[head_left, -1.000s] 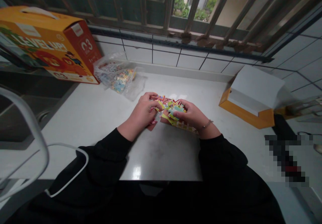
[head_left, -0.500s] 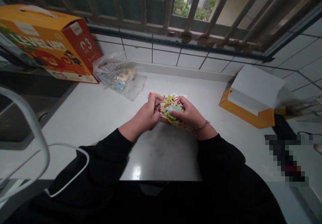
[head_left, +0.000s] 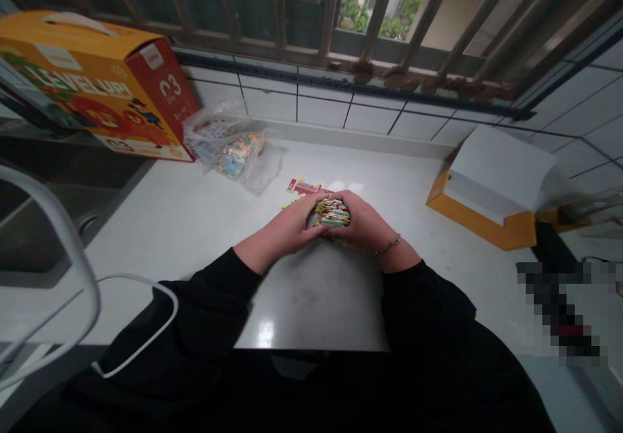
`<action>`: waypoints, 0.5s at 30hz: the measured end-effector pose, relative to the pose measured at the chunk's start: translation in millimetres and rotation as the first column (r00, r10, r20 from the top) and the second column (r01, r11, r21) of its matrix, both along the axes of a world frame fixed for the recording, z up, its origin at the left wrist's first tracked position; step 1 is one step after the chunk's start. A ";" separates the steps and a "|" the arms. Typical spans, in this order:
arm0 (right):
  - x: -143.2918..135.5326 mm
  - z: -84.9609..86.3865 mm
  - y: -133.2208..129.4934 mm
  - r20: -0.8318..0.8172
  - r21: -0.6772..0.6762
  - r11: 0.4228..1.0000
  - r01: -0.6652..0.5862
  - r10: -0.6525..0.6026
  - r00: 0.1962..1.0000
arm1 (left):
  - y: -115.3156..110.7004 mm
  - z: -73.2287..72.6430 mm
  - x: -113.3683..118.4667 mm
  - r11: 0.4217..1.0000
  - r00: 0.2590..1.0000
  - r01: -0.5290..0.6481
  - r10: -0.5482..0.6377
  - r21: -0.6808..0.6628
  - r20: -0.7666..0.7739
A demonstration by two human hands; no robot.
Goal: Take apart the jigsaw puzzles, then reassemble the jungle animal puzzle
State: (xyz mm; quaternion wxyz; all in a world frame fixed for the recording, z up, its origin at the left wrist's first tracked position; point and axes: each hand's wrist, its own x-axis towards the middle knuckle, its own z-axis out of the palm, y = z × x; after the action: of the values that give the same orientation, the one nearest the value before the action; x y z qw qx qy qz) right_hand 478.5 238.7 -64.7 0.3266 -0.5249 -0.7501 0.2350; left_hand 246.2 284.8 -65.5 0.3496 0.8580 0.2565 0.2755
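Observation:
Both my hands are wrapped round one stack of colourful puzzle pieces [head_left: 333, 213] above the white counter [head_left: 302, 296]. My left hand [head_left: 293, 226] closes on the stack's left side, its thumb along the near edge. From the right, my right hand [head_left: 361, 222] holds the same stack, and the two hands meet around it. The pieces are bunched together with their edges towards me. Just beyond my left hand, a few loose pieces [head_left: 304, 186], red, purple and yellow-green, lie on the counter, partly covered by my fingers.
An orange box [head_left: 97, 89] stands at the back left, beside a clear plastic bag [head_left: 239, 154] of puzzle pieces. An open white and orange box [head_left: 487, 189] is on the right. A white curved tube [head_left: 68, 238] and a dark sink [head_left: 43, 225] are at the left.
The spread, uneven pieces are now gathered into a compact stack. My hands have closed in around it, and more of the loose pieces behind shows.

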 end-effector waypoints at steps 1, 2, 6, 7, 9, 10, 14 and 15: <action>-1.5 0.2 -0.2 -0.006 0.004 1.000 -0.005 0.005 1.000 | -1.0 -0.3 1.1 1.000 1.000 0.014 -0.014 -0.012 0.007; -3.2 0.3 -0.6 -0.021 0.003 1.000 -0.006 0.006 1.000 | -2.4 -0.6 2.4 0.999 0.999 0.028 -0.027 -0.029 0.018; -12.0 -2.0 -3.0 -0.100 -0.005 1.000 0.003 -0.004 0.995 | -8.9 -3.4 9.0 0.995 0.998 0.037 -0.033 -0.094 0.044; -13.7 -2.9 -3.2 -0.100 -0.001 1.000 0.006 -0.006 0.995 | -10.1 -4.3 10.3 0.995 0.999 0.031 -0.027 -0.099 0.037; -15.0 -3.7 -3.0 -0.075 0.000 1.000 0.006 -0.006 0.997 | -10.9 -5.6 11.6 0.995 1.000 0.023 -0.022 -0.100 0.016; -14.4 -3.5 -2.8 -0.062 -0.003 1.000 0.001 -0.001 0.998 | -10.2 -5.6 11.2 0.995 1.000 0.020 -0.019 -0.096 0.007; -7.5 1.4 -2.3 -0.054 0.040 0.999 0.012 -0.010 0.999 | -0.1 0.4 1.1 0.991 0.990 -0.129 0.131 0.036 -0.057; -5.9 2.6 -2.4 -0.055 0.060 0.998 0.031 -0.028 0.998 | 3.6 2.9 -3.5 0.976 0.975 -0.195 0.204 0.096 -0.093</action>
State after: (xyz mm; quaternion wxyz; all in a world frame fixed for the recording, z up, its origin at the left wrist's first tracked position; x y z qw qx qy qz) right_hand 472.6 236.2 -62.0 0.3659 -0.5193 -0.7399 0.2213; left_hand 242.7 288.4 -62.6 0.2689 0.8551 0.3468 0.2760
